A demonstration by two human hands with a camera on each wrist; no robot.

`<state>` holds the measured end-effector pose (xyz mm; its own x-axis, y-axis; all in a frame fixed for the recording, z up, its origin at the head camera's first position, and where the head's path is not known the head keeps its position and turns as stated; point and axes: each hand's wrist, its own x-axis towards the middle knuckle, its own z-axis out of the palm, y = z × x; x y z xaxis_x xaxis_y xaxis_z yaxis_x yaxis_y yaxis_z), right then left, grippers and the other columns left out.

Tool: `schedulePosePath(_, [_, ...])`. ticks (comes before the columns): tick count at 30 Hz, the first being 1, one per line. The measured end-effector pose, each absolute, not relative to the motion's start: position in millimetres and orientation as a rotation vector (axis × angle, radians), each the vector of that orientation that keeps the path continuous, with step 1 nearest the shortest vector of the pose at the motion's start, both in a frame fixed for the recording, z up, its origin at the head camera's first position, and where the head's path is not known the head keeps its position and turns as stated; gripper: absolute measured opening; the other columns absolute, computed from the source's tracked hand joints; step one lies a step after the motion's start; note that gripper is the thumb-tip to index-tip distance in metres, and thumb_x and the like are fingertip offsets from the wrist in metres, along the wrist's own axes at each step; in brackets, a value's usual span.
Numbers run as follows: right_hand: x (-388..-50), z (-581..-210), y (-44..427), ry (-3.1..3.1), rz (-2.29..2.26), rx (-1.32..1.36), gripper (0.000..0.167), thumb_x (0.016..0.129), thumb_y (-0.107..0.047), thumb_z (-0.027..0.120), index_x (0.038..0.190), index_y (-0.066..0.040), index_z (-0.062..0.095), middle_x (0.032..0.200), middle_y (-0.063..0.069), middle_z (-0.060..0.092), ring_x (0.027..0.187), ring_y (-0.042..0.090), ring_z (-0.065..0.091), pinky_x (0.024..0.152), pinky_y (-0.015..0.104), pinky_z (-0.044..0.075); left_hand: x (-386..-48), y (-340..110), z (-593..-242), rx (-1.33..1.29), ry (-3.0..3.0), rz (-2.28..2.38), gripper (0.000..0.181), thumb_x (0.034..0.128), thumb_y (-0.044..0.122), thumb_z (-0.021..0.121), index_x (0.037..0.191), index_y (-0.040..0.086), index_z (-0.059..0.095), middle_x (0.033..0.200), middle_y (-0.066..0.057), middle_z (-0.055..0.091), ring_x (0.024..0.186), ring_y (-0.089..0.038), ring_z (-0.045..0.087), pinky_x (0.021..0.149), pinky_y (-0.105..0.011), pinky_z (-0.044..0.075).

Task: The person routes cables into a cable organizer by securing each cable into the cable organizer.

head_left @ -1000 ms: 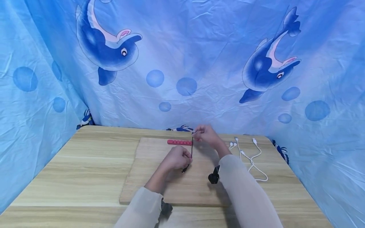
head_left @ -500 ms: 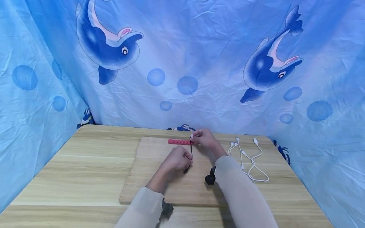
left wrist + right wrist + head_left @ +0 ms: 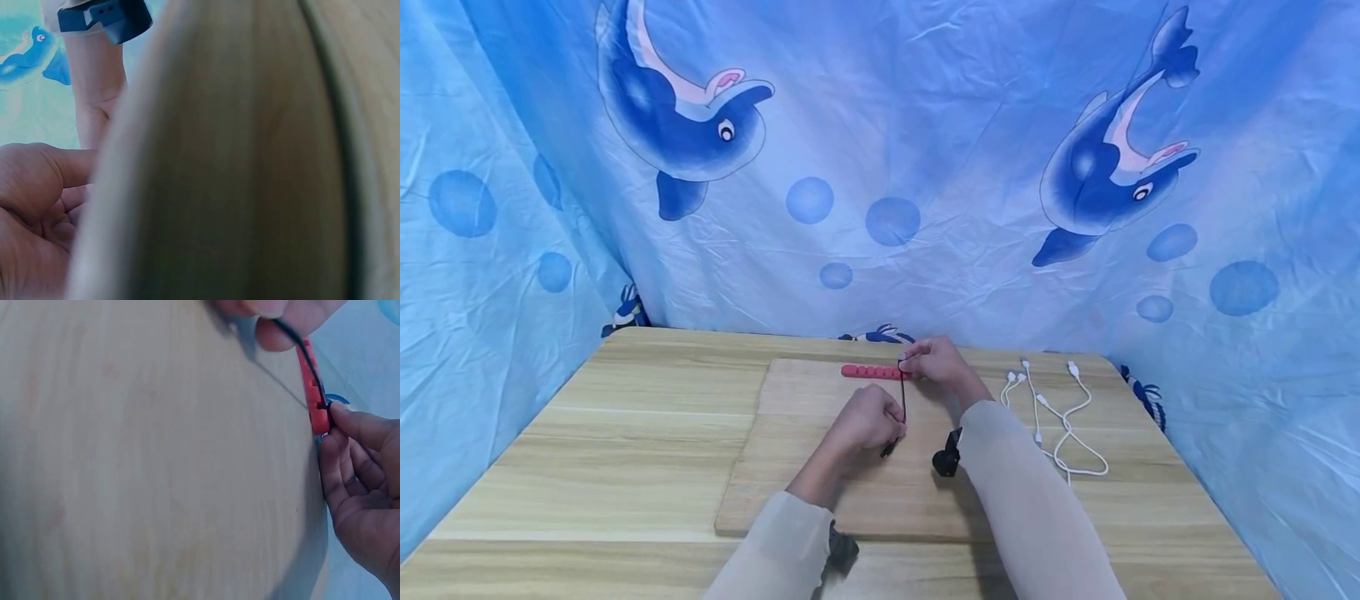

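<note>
Black cable (image 3: 903,397), just one, is held by two hands (image 3: 867,416) (image 3: 937,362)

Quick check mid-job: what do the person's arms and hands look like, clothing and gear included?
Both the left hand and right hand are ungloved. The plain off-white left sleeve and matching right sleeve are long. A small black boxy device shows at the left cuff, another at the right.
</note>
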<state>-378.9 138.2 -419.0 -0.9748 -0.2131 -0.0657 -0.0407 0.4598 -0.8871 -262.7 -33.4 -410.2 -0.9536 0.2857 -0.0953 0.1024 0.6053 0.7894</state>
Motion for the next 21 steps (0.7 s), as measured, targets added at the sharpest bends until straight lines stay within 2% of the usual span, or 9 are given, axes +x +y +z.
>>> schedulePosePath(7, [-393.3,-418.2,133.8,2.513,-1.484,-0.094,0.008,0.086,-0.002,0.079,0.094,-0.002,0.076,0.092,0.007,0.072,0.075,0.015,0.064,0.069,0.026,0.053,-263.2,-33.5,-408.3,0.337,2.680,1.218,0.016,0.0837,0.003,0.079,0.071,0.010,0.072,0.073,0.001,0.065,0.072,-0.016,0.058,0.062,-0.028,0.046])
schedulePosePath(13, [-395.4,-413.5,131.8,2.472,-1.486,-0.027,0.013,0.083,0.000,0.082,0.094,-0.001,0.076,0.088,0.004,0.070,0.071,0.012,0.063,0.065,0.023,0.053,-263.6,-33.0,-408.0,0.283,2.637,1.260,0.012,0.0857,0.005,0.080,0.075,0.009,0.075,0.073,-0.002,0.065,0.073,-0.018,0.059,0.064,-0.030,0.048])
schedulePosePath(21, [-389.1,-406.0,132.5,2.459,-1.424,-0.013,0.010,0.088,-0.003,0.078,0.097,-0.001,0.075,0.086,0.002,0.069,0.073,0.012,0.063,0.069,0.023,0.053,-261.4,-30.3,-409.8,0.342,2.583,1.306,0.013,0.0842,0.004,0.080,0.073,0.008,0.075,0.066,0.000,0.066,0.069,-0.017,0.057,0.060,-0.028,0.045])
